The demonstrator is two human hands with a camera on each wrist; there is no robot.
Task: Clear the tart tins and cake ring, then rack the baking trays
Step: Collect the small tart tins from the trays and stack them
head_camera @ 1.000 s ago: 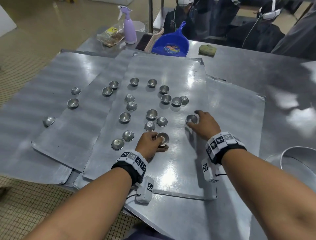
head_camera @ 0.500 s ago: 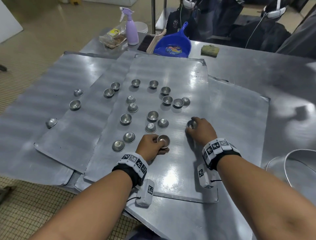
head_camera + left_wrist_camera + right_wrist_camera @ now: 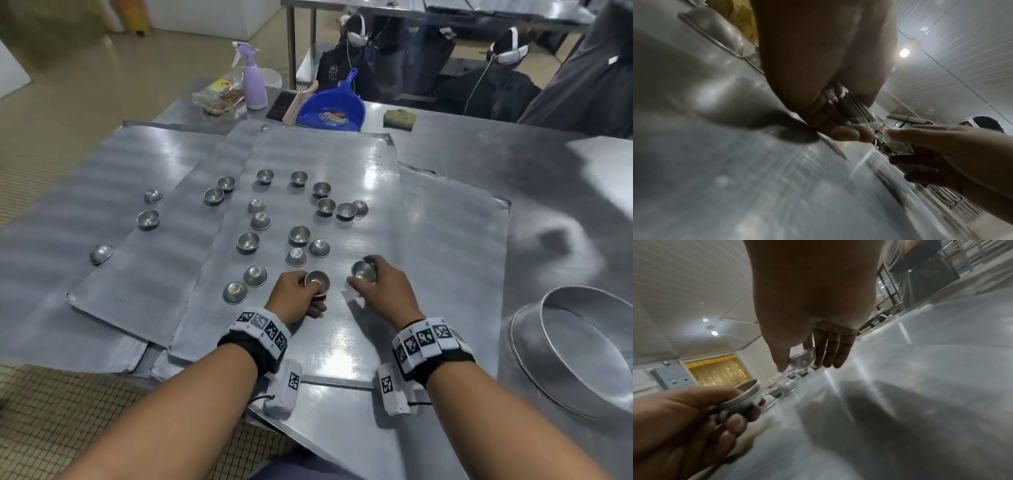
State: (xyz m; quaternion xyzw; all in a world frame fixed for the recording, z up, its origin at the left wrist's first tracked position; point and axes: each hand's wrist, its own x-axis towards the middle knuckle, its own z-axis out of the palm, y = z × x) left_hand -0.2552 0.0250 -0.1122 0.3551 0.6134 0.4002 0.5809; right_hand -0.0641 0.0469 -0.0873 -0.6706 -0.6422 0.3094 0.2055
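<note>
— Worn on the arms? 
— Bare to past the elbow, no sleeves showing. Black strap round each wrist, topped with a white band [image 3: 262, 325] of square black-and-white coded markers; same on the right [image 3: 430, 339].
— Under the wrists?
— White box [image 3: 284, 392] hanging below the left, one marker on its face, thin black cord; matching box [image 3: 394, 389] below the right.

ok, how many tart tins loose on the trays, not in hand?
19 tins: three on the left tray, two on the middle tray, fourteen on the top tray. Excludes left hand stack, right hand one.
</note>
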